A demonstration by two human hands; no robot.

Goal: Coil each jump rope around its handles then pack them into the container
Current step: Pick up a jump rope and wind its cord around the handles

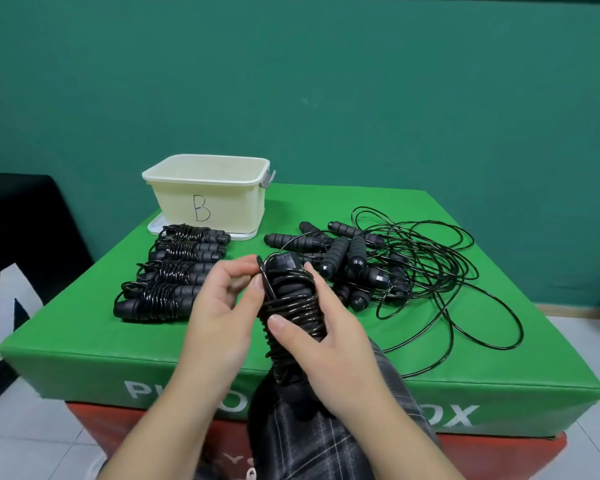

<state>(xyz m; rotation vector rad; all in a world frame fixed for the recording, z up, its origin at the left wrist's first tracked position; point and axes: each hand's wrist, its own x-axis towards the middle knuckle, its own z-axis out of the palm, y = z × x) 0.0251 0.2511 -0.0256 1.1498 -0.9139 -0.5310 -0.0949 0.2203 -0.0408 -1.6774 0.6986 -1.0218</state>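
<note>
The right hand [329, 337] wraps round the coiled jump rope [293, 306] held over the green plyo box [430, 368]; the left hand [222, 306] pinches its loose cable end, apparently tucking it (coiling looks nearly done). Beyond lie finished bundles [174, 271], tangled ropes [395, 268], and the container [208, 192] marked B, seemingly unfilled.

A teal wall [326, 81] stands behind a green padded box [84, 344] on pale tiled floor [586, 341].
</note>
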